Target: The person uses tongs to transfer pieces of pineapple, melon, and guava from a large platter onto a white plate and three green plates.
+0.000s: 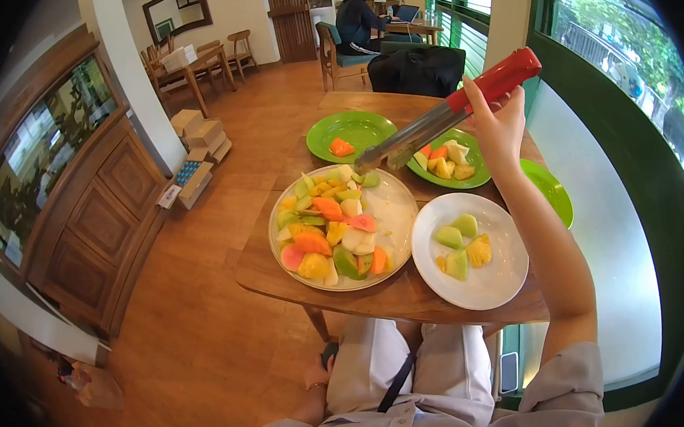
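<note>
My right hand (497,127) grips red-handled metal tongs (433,129), raised over the table. The tips point down and left, close over the far rim of a large round plate (401,217) piled with cut fruit. In that pile lie orange papaya pieces (311,243), pink guava, yellow pineapple and pale green melon (370,180), the last right below the tips. A smaller white plate (466,295) on the right bears green melon and pineapple. My left hand (323,366) is low by my left thigh, closed around a small black thing (329,353), partly hidden.
Behind stand green plates: one (323,146) with an orange piece, another (481,177) with mixed fruit, a third (558,197) at the right edge. A black bag (417,69) hangs beyond the wooden table (276,268). Farther off, a person (358,19) sits at a laptop.
</note>
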The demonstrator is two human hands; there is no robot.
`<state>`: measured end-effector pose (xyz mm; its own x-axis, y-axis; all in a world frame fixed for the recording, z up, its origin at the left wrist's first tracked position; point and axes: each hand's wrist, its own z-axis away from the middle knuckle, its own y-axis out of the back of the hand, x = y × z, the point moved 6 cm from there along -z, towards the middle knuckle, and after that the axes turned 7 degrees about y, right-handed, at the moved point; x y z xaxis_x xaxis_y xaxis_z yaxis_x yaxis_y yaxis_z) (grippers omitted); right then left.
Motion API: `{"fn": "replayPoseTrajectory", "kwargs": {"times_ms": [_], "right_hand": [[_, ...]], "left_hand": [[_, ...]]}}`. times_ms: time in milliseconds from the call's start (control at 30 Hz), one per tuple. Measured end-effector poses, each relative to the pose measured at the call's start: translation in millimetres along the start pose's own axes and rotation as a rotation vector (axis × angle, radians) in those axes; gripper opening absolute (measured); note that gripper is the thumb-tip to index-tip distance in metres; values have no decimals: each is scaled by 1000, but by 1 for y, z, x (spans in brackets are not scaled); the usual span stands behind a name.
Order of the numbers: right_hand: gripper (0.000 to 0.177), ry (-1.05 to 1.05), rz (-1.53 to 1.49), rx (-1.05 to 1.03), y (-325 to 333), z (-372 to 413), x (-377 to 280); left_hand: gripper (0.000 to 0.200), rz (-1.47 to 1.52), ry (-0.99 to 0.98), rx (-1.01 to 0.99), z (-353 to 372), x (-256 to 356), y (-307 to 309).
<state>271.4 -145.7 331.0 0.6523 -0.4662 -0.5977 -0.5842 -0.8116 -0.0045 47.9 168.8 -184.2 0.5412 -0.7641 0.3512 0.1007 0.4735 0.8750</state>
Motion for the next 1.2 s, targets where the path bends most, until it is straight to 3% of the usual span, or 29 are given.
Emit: {"fn": "replayPoseTrajectory", "kwargs": {"times_ms": [100,233,467,1200], "right_hand": [[47,28,3,22,1,-4,-9],[47,22,68,26,-4,3,-13],[46,-13,154,-41,-20,13,-19],[35,-45,47,4,-20,8,18]], "left_hand": [[53,39,-83,121,1,1,0],[50,79,3,34,0,-2,-2],[50,71,-62,108,2,0,0],[52,75,-61,95,0,-2,-2]]}}
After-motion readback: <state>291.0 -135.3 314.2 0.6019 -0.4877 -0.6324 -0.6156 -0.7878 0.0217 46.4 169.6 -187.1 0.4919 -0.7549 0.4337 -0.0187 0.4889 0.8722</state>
